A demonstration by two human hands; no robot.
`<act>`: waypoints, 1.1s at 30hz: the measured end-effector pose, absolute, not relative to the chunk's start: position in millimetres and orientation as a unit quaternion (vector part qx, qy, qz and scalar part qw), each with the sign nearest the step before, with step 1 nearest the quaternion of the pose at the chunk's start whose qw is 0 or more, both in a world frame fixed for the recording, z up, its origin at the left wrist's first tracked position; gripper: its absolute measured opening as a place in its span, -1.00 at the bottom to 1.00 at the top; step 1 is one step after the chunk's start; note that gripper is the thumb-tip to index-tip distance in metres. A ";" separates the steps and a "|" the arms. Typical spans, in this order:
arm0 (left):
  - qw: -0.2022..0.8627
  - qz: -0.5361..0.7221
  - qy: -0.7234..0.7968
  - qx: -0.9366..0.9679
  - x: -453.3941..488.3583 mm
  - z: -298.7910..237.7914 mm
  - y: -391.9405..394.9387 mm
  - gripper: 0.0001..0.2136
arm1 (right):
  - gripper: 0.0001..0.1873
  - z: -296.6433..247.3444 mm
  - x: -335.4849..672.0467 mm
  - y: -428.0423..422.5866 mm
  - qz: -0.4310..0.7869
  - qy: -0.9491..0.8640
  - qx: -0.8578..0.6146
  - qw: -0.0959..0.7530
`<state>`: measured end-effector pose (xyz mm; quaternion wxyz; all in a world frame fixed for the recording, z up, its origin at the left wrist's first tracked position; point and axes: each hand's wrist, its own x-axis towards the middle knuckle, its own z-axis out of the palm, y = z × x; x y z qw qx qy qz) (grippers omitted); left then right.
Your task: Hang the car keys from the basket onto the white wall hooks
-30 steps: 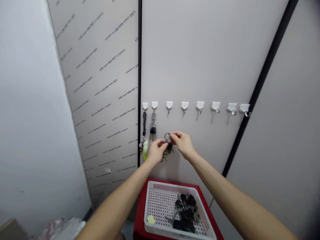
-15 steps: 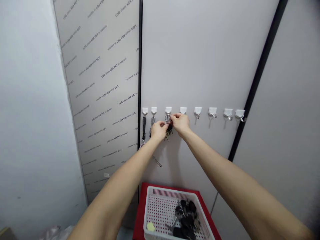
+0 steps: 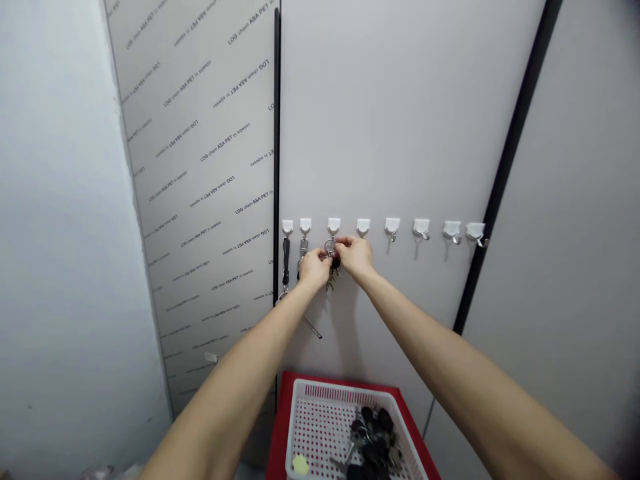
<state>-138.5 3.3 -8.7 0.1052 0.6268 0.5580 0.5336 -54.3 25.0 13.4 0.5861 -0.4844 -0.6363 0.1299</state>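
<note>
A key bunch point(image 3: 331, 257) is held against the grey wall panel point(image 3: 410, 133), just below the third white adhesive hook point(image 3: 334, 225); its metal ring is pinched by the fingertips of the left hand point(image 3: 315, 270) and right hand point(image 3: 355, 259); further keys point(image 3: 373, 433) are stored in a white plastic basket point(image 3: 320, 385) below.

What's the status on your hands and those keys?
Left hand and right hand pinching the key ring, below the third white hook. Key bunch hanging beneath. Keys on the second hook just beside the left hand.

Bright even light, soft shadow beneath the right hand point(image 3: 355, 259), wide-angle bowing at the edges.
</note>
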 end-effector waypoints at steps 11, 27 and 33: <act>-0.109 0.494 0.502 0.701 -138.4 -13.1 -4.4 -0.67 | -0.67 -15.6 -54.4 16.3 -0.060 -0.709 -0.436 0.552; -0.180 0.411 0.537 0.714 -134.9 -17.6 -0.5 -0.65 | -0.66 -10.3 -53.1 18.9 -0.132 -0.724 -0.418 0.533; -0.187 0.399 0.539 0.718 -133.1 -19.1 -3.8 -0.64 | -0.66 -10.8 -51.0 16.1 -0.155 -0.728 -0.431 0.509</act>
